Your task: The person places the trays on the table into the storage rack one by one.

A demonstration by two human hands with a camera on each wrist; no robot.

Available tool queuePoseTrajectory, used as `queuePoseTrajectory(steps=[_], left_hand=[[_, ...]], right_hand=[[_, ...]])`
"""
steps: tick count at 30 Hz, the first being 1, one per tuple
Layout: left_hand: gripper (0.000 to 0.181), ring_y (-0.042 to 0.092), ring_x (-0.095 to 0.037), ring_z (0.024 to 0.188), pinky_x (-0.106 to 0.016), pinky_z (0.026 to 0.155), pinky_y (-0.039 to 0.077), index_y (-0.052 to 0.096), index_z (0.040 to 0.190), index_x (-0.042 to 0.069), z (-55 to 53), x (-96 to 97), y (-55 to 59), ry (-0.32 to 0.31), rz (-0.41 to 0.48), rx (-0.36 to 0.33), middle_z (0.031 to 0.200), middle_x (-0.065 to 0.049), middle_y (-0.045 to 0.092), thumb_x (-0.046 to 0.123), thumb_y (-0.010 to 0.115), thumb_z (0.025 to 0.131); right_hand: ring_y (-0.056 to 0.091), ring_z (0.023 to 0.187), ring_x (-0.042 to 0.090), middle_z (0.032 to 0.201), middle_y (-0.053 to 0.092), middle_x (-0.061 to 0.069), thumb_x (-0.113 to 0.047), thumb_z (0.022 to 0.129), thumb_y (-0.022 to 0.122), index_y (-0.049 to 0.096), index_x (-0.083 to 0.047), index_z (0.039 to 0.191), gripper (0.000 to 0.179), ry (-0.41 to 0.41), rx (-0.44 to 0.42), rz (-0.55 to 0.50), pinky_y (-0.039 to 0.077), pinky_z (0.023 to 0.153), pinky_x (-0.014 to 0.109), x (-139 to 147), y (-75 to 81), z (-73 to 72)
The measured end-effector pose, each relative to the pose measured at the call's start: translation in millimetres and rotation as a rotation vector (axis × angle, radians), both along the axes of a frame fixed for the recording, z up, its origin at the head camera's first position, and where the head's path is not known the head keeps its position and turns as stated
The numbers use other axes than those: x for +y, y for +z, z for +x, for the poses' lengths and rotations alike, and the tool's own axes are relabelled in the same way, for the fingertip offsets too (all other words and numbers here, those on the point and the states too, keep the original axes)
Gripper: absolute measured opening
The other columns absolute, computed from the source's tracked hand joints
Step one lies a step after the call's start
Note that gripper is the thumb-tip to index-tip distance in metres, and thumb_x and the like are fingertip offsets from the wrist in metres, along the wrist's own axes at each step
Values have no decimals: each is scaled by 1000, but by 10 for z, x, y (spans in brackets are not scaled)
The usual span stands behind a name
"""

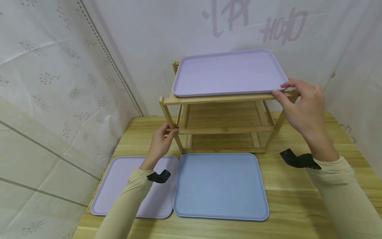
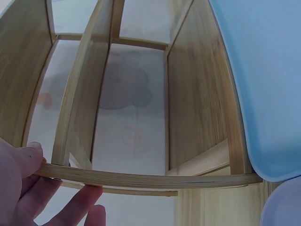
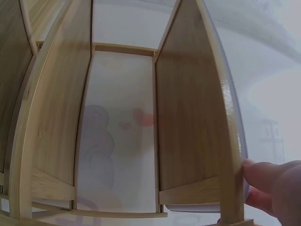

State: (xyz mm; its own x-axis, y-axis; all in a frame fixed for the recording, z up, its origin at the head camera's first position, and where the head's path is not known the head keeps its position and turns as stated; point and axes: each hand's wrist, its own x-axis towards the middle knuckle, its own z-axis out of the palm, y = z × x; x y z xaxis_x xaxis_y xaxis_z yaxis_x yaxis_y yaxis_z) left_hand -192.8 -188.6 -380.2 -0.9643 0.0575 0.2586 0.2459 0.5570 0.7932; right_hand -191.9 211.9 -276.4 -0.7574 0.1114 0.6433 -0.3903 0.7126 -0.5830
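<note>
A three-tier wooden rack [image 1: 226,129] stands at the back of the table. On its top shelf lies a lilac tray [image 1: 229,73], whose right end reaches the shelf's right side. My right hand [image 1: 307,111] pinches the tray's front right corner, thumb at the front edge and fingertips over the rim. In the right wrist view, the fingers [image 3: 265,176] show beside the top shelf's front rail. My left hand [image 1: 161,141] holds the rack's left front leg at the middle shelf, thumb in front. The left wrist view shows that leg [image 2: 141,179] between thumb and fingers.
A blue tray [image 1: 221,186] lies flat on the wooden table [image 1: 298,199] right before the rack. Left of it is a second lilac tray [image 1: 128,166], partly under my left forearm. Patterned curtains [image 1: 59,83] hang at the left and behind.
</note>
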Motion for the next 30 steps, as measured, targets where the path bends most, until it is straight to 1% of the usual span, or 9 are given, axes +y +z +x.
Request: queuePoseTrajectory(steps=[4, 6, 10, 13, 17, 21, 24, 27, 30], left_hand=[[20, 67, -34, 102, -47, 79, 55, 63, 113, 6, -10, -10, -8, 0, -6, 1, 116, -15, 69, 18, 57, 98], [20, 66, -34, 103, -48, 80, 55, 63, 113, 7, -10, -18, -7, 4, -8, -3, 116, -14, 69, 18, 57, 98], [20, 66, -35, 104, -47, 81, 55, 62, 114, 6, -2, -38, 13, 7, -14, -4, 117, -15, 68, 18, 57, 98], [21, 66, -35, 103, -46, 81, 55, 63, 114, 5, -2, -53, 27, 7, -19, 4, 117, -15, 68, 18, 57, 98], [21, 67, -35, 101, -46, 80, 55, 63, 113, 4, -2, -70, 37, 11, -19, 11, 116, -15, 69, 17, 58, 97], [20, 67, -34, 100, -46, 80, 55, 64, 112, 5, -2, -76, 42, 17, -22, 8, 116, -14, 69, 17, 58, 97], [20, 67, -34, 101, -45, 80, 55, 64, 112, 6, 0, -73, 45, 18, -22, 5, 116, -14, 69, 17, 58, 97], [19, 67, -34, 102, -45, 80, 55, 63, 112, 6, 5, -71, 45, 15, -20, 5, 116, -14, 69, 17, 58, 97], [19, 67, -34, 102, -44, 80, 54, 63, 112, 7, 12, -69, 44, 16, -15, 1, 116, -14, 69, 18, 57, 98]], right_hand=[[58, 103, 41, 125, 63, 22, -11, 85, 72, 68, 2, 114, 32, 59, 48, 13, 26, 93, 38, 32, -1, 45], [58, 104, 39, 125, 63, 22, -8, 85, 71, 67, 2, 116, 33, 68, 64, 21, 28, 93, 33, 49, 6, 72], [53, 93, 8, 119, 67, 20, -9, 85, 71, 68, 1, 114, 31, 45, 80, 33, 30, 79, 18, 82, 37, 144], [43, 86, -9, 108, 69, -2, -13, 86, 71, 70, -1, 113, 29, 30, 58, 5, 30, 68, 14, 106, 69, 223], [46, 84, -8, 99, 53, -30, -17, 87, 70, 69, -3, 114, 30, 55, -27, -54, 35, 66, 11, 131, 98, 329], [50, 84, -3, 98, 54, -27, -15, 89, 68, 65, -3, 118, 32, 100, -139, -89, 38, 68, 8, 174, 58, 432], [51, 86, -2, 99, 56, -23, -17, 90, 67, 63, -4, 120, 33, 128, -235, -98, 39, 70, 7, 226, -57, 499], [51, 89, -3, 100, 55, -21, -23, 92, 65, 61, -8, 123, 34, 138, -333, -90, 38, 72, 6, 264, -234, 544], [52, 87, -4, 101, 56, -15, -26, 94, 63, 59, -8, 124, 35, 172, -412, -69, 41, 69, 10, 278, -478, 576]])
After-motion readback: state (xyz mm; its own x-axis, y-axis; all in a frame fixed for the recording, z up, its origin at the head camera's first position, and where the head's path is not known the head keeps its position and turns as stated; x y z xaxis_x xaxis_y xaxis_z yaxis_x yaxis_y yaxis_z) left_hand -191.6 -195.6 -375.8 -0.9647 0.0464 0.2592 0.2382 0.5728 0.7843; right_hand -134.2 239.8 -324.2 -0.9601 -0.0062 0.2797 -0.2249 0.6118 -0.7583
